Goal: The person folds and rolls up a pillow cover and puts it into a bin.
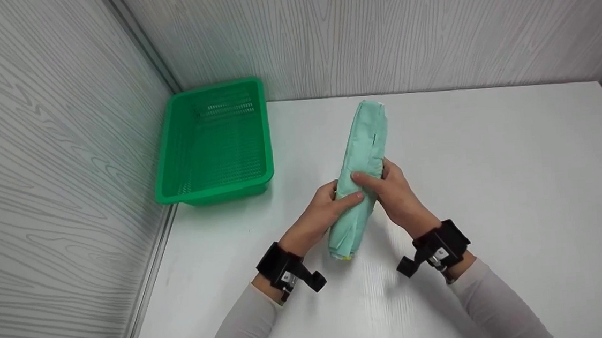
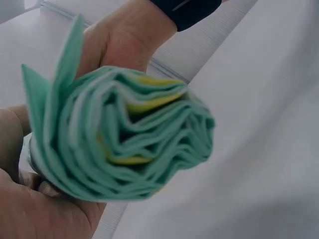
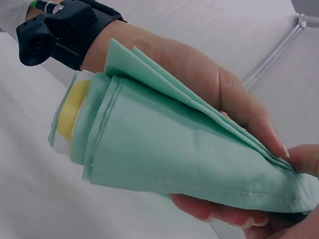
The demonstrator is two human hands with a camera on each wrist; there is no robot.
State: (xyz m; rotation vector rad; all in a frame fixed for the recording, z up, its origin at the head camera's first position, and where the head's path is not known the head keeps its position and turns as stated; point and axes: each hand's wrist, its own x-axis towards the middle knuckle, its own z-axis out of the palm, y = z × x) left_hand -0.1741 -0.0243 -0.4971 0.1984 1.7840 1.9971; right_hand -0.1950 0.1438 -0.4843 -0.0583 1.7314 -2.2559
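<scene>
A mint-green cloth, rolled into a long bundle, is held aslant over the table by both hands. My left hand grips its lower half from the left, thumb lying across the top. Higher up on the right side, my right hand grips it too, with the thumb pressed on the fabric. The left wrist view looks into the near end of the rolled cloth, where yellow patches show between the layers. A loose double flap of the cloth stands up along one side in the right wrist view. Fingers underneath are partly hidden.
A green plastic basket with perforated walls stands at the back left of the white table, close to the left panel. A wood-grain panel closes off the back. Both wrists wear black camera bands.
</scene>
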